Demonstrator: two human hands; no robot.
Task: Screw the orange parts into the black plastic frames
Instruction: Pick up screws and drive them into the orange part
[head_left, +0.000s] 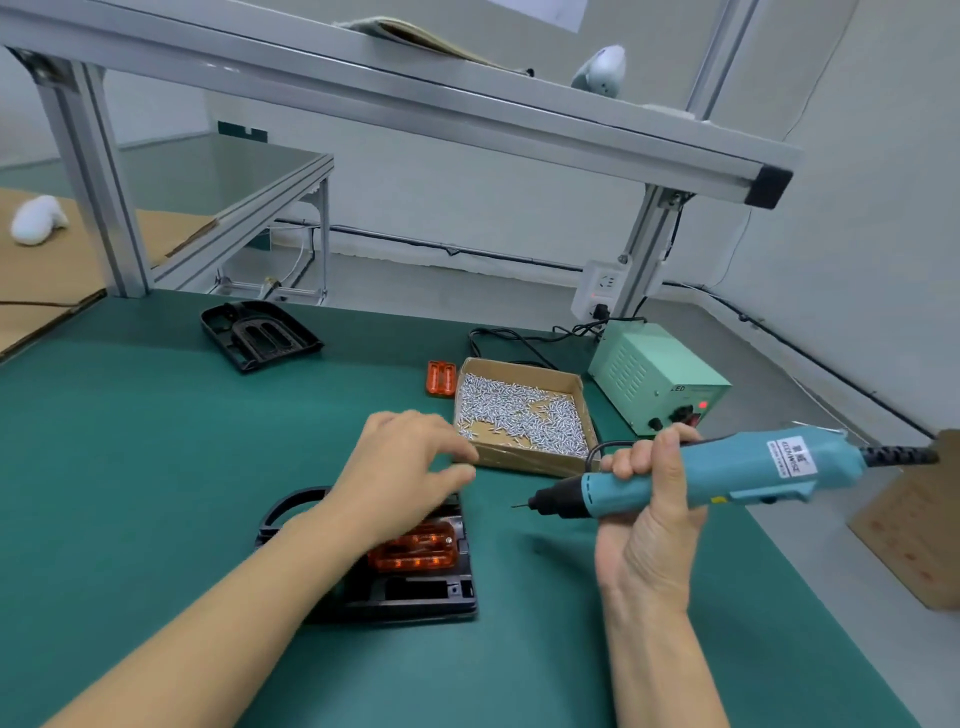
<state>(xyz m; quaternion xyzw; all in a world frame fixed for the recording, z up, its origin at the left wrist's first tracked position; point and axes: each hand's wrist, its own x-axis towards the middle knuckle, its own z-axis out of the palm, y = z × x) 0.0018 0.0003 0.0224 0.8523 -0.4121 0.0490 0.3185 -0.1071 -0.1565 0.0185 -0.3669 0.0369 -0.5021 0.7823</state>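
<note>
Box: cardboard, holds loose silver screws.
Near frame: on bench, orange part seated inside.
Far frame: apparently empty.
Spare part: left of box.
Left hand: fingers relaxed, over frame.
Right hand: grips screwdriver.

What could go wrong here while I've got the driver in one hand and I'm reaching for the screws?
Three risks, as a judgement. The left hand hovers over the orange part in the near black frame, not pressing it, so it may shift. The electric screwdriver in the right hand points its bare bit toward the left hand's fingers. Its cord runs beside the open screw box; a snag could spill screws.
</note>
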